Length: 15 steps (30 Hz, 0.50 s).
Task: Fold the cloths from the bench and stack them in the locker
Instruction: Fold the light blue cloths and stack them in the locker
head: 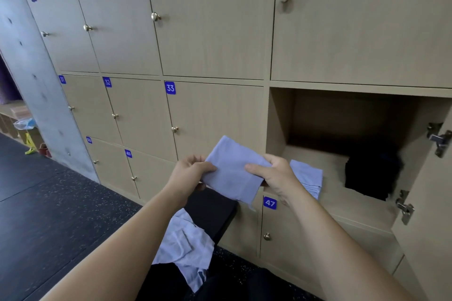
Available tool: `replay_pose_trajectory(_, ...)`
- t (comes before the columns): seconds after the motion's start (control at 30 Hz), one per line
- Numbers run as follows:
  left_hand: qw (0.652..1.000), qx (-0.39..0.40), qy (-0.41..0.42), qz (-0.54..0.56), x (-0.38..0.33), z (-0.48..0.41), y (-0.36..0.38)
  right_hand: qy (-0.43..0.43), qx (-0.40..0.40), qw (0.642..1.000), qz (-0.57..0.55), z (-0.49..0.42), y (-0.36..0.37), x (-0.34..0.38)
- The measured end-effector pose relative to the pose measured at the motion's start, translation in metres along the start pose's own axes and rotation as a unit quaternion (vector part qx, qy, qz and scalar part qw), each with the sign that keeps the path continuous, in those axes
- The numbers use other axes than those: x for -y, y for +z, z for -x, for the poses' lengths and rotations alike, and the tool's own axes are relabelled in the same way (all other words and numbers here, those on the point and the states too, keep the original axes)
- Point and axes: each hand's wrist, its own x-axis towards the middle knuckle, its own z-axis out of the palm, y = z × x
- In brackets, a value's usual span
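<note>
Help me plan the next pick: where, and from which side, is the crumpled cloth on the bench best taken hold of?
Probably from above: pinch the crumpled cloth at a raised flap edge near its middle, since it lies bunched on the bench with folds standing clear. The left hand sits nearer, but both it and the right hand hold the folded cloth.

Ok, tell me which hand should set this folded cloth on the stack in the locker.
Right, probably. The right hand grips the cloth at its edge nearest the locker, beside the stack; the left hand holds the far edge, above the bench.
</note>
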Motion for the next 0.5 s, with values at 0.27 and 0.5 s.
replay_pose_trajectory(0.27,0.993,-0.044,0.075,-0.084,-0.003,0.001,0.038,0.008,-0.001,0.996,-0.083,0.010,-0.013,-0.001)
replay_pose_trajectory(0.5,0.999,-0.013,0.028,0.037,0.004,-0.002,0.063,0.031,-0.038,0.995,-0.089,0.018,-0.023,-0.021)
